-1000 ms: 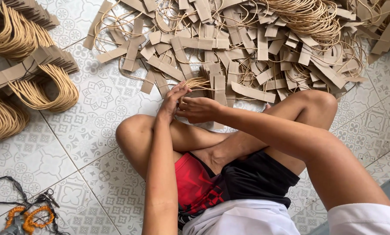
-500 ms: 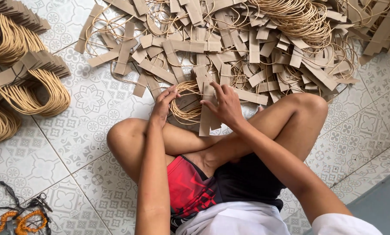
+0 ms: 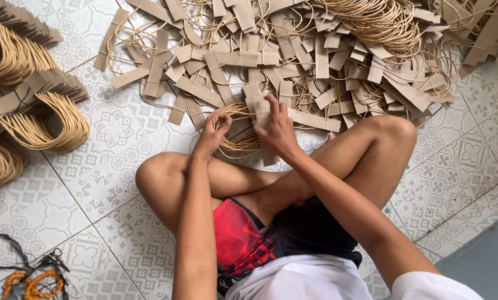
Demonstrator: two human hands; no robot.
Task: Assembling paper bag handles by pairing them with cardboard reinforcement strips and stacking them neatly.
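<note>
I am sitting on the tiled floor [image 3: 93,183] with my legs crossed, and both my hands are down in front of my knees. My left hand [image 3: 213,133] is curled around a bunch of tan cord loops [image 3: 239,130], with the fingers bent in and the thumb up near the top of the bunch. The loops sit right between my two hands and touch both of them. My right hand [image 3: 279,130] lies flat and spread out on a brown paper strip [image 3: 261,108] that stands at the right side of the loops. My fingers there are open and pressing, not wrapped around anything. I cannot tell if the thumb is tucked under the strip. Just past my fingertips is the big messy pile of paper strips and cords [image 3: 315,50], spread across the floor. Far off to my left lie neat stacks of finished handles [image 3: 32,105], well apart from my hands. Near my left hip there are some orange and black cords [image 3: 29,280] on the floor.
</note>
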